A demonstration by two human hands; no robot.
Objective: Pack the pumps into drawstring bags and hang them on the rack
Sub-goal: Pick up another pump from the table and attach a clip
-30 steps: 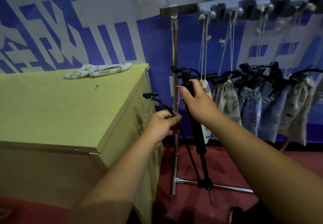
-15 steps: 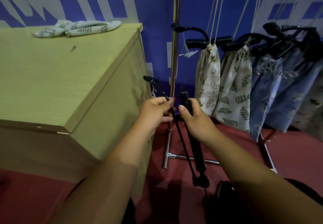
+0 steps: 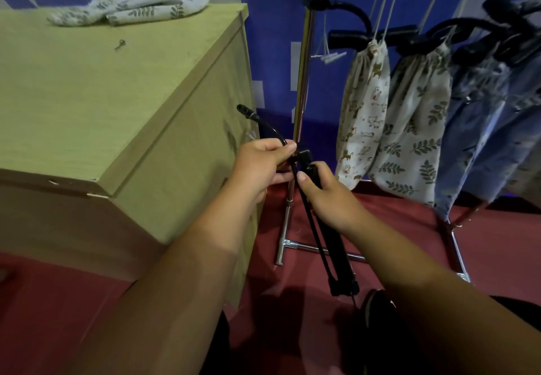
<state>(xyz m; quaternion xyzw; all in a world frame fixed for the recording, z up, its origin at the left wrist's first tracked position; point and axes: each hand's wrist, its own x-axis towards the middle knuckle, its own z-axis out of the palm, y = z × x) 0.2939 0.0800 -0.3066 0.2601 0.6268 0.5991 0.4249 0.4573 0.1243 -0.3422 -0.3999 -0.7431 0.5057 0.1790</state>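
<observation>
A slim black pump [image 3: 336, 245] stands nearly upright in front of me, its foot just above the red floor. My right hand [image 3: 325, 193] grips the upper part of its barrel. My left hand [image 3: 260, 166] pinches the pump's thin black hose [image 3: 263, 124], whose nozzle end curves up to the left. Folded leaf-print drawstring bags [image 3: 128, 10] lie at the far edge of the wooden table [image 3: 87, 96]. On the metal rack [image 3: 301, 81] at the right hang several filled bags [image 3: 363, 111] with black pump handles sticking out.
A small screw [image 3: 119, 45] lies on the table top. The rack's chrome foot bars [image 3: 316, 248] run across the red floor. A blue and white banner covers the wall behind. My dark shoe [image 3: 377, 307] shows near the pump's foot.
The view has tilted down and moved closer. Both hands have lowered the pump away from the rack, and the right hand now holds it nearer the top.
</observation>
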